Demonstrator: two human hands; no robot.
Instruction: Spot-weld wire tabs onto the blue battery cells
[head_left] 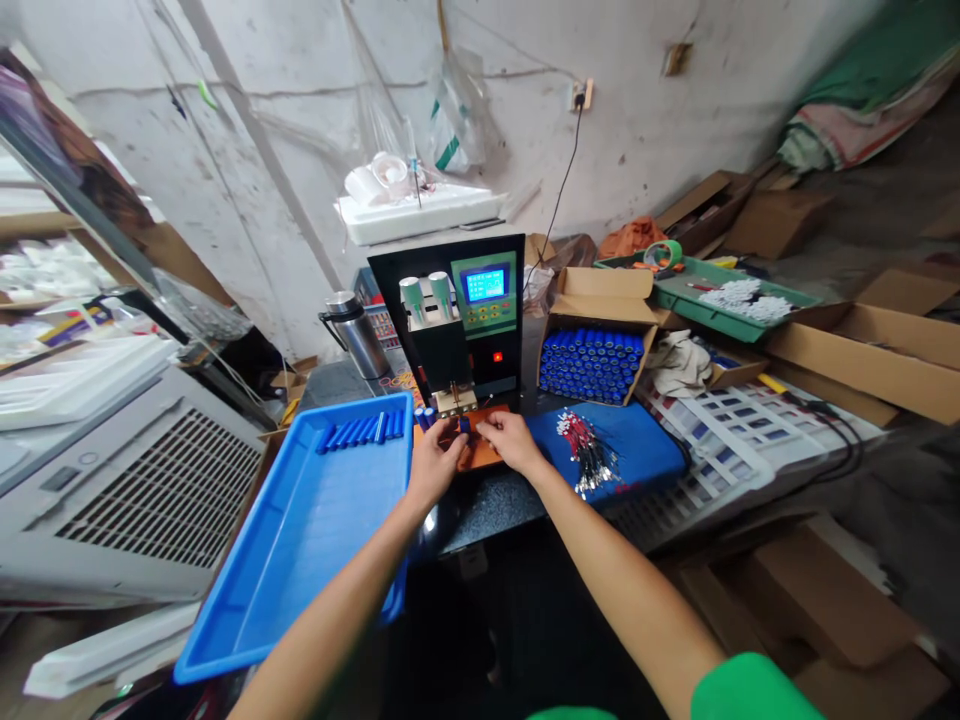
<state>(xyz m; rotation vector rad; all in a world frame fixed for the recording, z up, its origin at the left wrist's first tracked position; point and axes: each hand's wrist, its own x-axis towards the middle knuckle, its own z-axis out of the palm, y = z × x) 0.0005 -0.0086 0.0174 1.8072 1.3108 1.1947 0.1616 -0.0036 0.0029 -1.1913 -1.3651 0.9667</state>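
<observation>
A black spot welder [444, 350] with a lit screen stands in front of me, its electrodes pointing down over an orange plate [489, 455]. My left hand [435, 465] is closed at the plate's left side, its fingers on a blue battery cell [465, 426] under the electrodes. To the right of that cell, my right hand [511, 441] is closed in a pinch; what its fingertips hold is too small to make out. A few more blue cells [424, 416] stand just beyond my left hand, close to the welder.
At left lies a blue tray [330, 530] with a row of blue cells [364, 431]. A bundle of red and black wires [589, 450] rests on a blue pad [637, 450] at right, before a carton [596, 290] of blue cells. A steel flask [360, 335] stands behind the tray.
</observation>
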